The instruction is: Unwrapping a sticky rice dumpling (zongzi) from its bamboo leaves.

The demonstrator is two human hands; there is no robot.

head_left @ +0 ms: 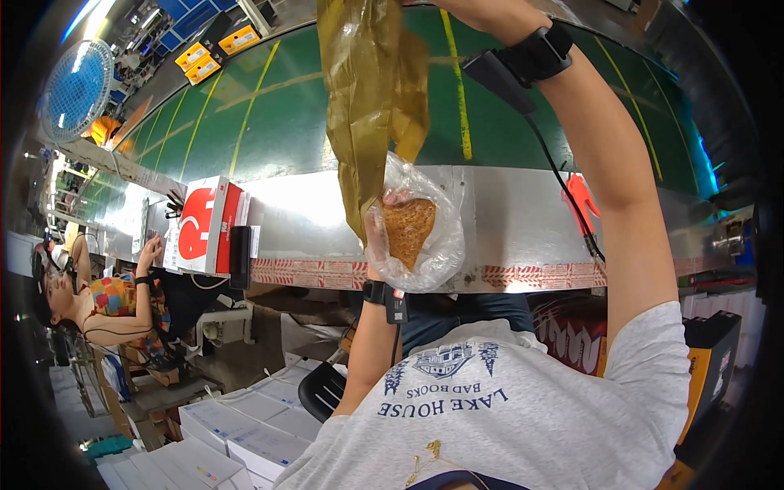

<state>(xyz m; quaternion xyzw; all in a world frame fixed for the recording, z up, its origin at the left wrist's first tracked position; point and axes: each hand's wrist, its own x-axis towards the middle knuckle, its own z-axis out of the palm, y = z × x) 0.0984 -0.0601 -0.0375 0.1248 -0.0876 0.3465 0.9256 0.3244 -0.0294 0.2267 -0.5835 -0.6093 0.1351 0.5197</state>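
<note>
A long olive-brown plastic bag (pixel 357 98) runs from the top edge of the view down to the middle of the bench. My right hand (pixel 483 13) is raised at the upper edge, its fingers mostly cut off, beside the bag's top, which it appears to grip. Low down, my left hand (pixel 397 198) is closed at a clear crinkled plastic bag (pixel 446 237), largely covered by the two bags. Inside the clear plastic shows a brown, speckled, roughly triangular piece (pixel 410 229); its kind is unclear. Black straps with small devices circle both my wrists.
A green-topped bench (pixel 286 106) with yellow lines has a metal front ledge (pixel 523 212). A red-and-white box (pixel 209 224) stands left, a red object (pixel 578 200) right. A co-worker (pixel 114 302) sits at far left, near a blue fan (pixel 77 90). White boxes (pixel 245 437) lie below.
</note>
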